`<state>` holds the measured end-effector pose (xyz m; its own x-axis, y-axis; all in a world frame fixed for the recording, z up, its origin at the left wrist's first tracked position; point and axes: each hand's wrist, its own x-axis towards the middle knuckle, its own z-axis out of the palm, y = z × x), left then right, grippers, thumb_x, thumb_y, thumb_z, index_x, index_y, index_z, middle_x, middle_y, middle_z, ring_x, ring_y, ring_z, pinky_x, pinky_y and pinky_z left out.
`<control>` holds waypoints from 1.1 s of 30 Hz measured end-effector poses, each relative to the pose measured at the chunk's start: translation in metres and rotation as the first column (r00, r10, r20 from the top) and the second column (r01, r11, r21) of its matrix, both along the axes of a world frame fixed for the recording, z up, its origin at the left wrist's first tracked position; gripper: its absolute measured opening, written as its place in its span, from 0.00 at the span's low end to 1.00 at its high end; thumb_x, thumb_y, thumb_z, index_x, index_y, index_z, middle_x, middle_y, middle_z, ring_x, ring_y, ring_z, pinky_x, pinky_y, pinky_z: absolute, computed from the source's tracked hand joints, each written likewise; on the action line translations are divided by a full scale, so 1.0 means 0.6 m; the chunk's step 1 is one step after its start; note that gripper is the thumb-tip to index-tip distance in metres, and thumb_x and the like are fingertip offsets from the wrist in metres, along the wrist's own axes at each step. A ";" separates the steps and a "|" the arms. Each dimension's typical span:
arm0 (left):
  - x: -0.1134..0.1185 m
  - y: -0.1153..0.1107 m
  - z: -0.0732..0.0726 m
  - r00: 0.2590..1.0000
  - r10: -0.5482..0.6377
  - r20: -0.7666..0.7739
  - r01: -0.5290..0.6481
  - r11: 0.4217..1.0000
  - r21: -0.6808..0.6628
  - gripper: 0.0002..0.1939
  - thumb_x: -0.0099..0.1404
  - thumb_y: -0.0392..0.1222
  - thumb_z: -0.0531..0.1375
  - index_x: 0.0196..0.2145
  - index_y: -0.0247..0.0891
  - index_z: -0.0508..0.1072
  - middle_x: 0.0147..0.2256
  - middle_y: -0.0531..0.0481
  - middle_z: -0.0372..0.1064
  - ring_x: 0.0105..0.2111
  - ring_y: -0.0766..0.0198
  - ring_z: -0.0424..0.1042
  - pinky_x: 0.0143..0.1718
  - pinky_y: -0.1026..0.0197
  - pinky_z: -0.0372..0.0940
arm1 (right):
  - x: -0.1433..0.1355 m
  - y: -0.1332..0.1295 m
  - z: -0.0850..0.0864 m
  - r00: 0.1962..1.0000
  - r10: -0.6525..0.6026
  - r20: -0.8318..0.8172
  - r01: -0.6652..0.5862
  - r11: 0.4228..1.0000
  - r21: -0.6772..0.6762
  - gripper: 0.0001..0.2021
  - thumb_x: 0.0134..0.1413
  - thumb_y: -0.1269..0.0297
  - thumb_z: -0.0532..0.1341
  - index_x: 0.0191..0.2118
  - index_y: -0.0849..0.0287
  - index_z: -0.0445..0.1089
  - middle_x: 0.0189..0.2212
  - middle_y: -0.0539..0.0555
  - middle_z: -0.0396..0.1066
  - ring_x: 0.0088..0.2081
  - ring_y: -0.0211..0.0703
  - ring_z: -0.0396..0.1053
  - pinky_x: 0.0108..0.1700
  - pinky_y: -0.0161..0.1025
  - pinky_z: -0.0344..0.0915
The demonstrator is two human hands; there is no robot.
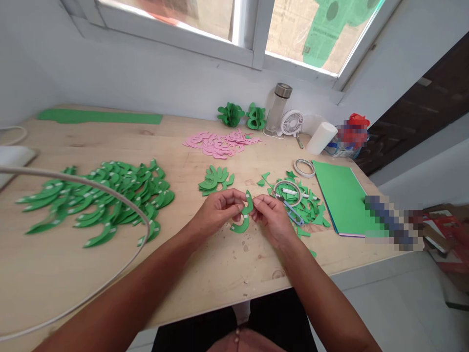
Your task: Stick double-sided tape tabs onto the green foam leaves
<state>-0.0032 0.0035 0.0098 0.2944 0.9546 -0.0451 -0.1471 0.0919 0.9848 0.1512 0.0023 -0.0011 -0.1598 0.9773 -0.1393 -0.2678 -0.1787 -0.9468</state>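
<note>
A curved green paper cutout with small white patches of tape hangs in front of me, just above the table. My left hand pinches it from the left between thumb and fingers. From the other side, my right hand is closed with thumb and forefinger together at the cutout's right edge. Whether those fingertips also hold a bit of tape is too small to tell. Behind my left hand lies a small fanned stack of green cutouts. Green paper scraps, a blue craft knife and a tape roll are beside my right hand.
A large heap of taped green cutouts covers the left, crossed by a white cable. Pink cutouts lie behind, near two green paper balls, a glass bottle and a small fan. Green sheets are stacked right.
</note>
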 end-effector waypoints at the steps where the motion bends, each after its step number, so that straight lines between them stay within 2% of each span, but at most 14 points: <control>1: 0.000 0.000 0.001 1.000 0.003 -0.002 -0.003 1.000 0.000 0.08 0.54 0.40 0.62 0.32 0.36 0.70 0.21 0.57 0.64 0.20 0.70 0.64 0.25 0.65 0.61 | 0.000 0.000 0.000 1.000 0.001 0.001 -0.001 1.000 0.002 0.13 0.43 0.55 0.67 0.23 0.59 0.69 0.17 0.47 0.66 0.21 0.32 0.59 0.25 0.33 0.53; 7: -0.001 0.003 -0.003 1.000 -0.004 0.004 0.004 1.000 -0.021 0.10 0.52 0.40 0.63 0.34 0.36 0.71 0.23 0.57 0.64 0.20 0.70 0.65 0.23 0.66 0.61 | 0.001 0.002 -0.003 1.000 -0.008 0.023 0.007 0.999 0.042 0.15 0.47 0.52 0.65 0.21 0.59 0.69 0.17 0.47 0.66 0.21 0.31 0.59 0.25 0.32 0.53; 25: -0.002 0.004 -0.009 1.000 -0.007 -0.014 0.007 1.000 0.022 0.10 0.53 0.39 0.62 0.35 0.36 0.71 0.23 0.57 0.64 0.19 0.71 0.64 0.23 0.66 0.61 | 0.002 0.002 -0.005 0.999 0.000 0.044 -0.002 0.999 0.036 0.15 0.47 0.52 0.65 0.21 0.59 0.68 0.17 0.46 0.65 0.21 0.32 0.58 0.25 0.32 0.53; 33: 0.000 0.002 -0.006 0.998 0.001 -0.059 0.001 0.999 0.041 0.09 0.54 0.39 0.61 0.35 0.36 0.71 0.23 0.57 0.63 0.20 0.71 0.64 0.23 0.66 0.61 | 0.000 0.004 -0.006 0.993 -0.038 0.108 0.032 0.998 0.059 0.11 0.46 0.57 0.64 0.23 0.59 0.69 0.16 0.46 0.64 0.20 0.32 0.58 0.25 0.33 0.53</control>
